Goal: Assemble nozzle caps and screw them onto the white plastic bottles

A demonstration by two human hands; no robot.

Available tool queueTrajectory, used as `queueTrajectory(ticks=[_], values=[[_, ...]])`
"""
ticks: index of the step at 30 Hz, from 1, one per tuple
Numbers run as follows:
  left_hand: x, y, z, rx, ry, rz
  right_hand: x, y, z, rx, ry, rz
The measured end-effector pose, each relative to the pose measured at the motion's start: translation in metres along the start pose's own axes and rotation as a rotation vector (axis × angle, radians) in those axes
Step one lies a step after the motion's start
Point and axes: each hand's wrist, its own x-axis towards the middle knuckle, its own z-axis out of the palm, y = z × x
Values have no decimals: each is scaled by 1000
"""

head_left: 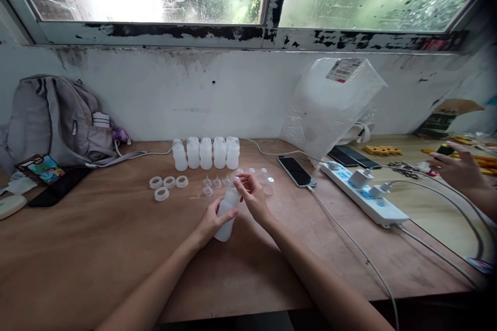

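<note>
We see the left hand (212, 221) wrapped around a translucent plastic bottle (227, 212), held tilted just above the counter (97, 238). The right hand (252, 194) pinches at the bottle's top (what sits between its fingertips is too small to tell). Five more bottles (205, 153) stand in a row behind, with white rings (165, 185) lying left of the hands.

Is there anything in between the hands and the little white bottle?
No. The left hand is wrapped around the white bottle, and the fingertips of the right hand are at its top end. Nothing visible sits between them. The rings and small tips lie apart, farther back on the table.
</note>
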Motion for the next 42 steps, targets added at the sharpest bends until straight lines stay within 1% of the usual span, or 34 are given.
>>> queueTrajectory(ticks=[6, 12, 18, 21, 24, 27, 29, 30, 32, 34, 36, 38, 42], values=[[-1, 4, 1, -82, 5, -67, -1, 0, 2, 26, -28, 15], [-2, 6, 2, -128, 26, -60, -3, -1, 4, 88, -23, 12], [-2, 1, 2, -101, 48, -81, -4, 0, 4, 138, -8, 86], [0, 0, 0, -133, 51, -79, -3, 0, 3, 150, -14, 107], [4, 3, -7, -235, 124, -62, -1, 5, 3, 167, 36, 139], [7, 6, -18, -337, 246, -50, 3, 13, 1, 209, 157, 224], [7, 7, -26, -354, 316, -53, 5, 18, -1, 274, 185, 287], [8, 7, -29, -344, 350, -49, 6, 20, -2, 311, 164, 318], [8, 7, -32, -298, 405, -32, 6, 21, -4, 383, 60, 395], [8, 6, -32, -252, 428, -18, 4, 19, -3, 428, -66, 480], [7, 5, -30, -225, 432, -2, 1, 16, -1, 470, -160, 541], [7, 4, -27, -208, 443, 17, -2, 11, 2, 515, -206, 557], [4, 4, -23, -156, 502, 76, -5, 3, 5, 560, -285, 568]])
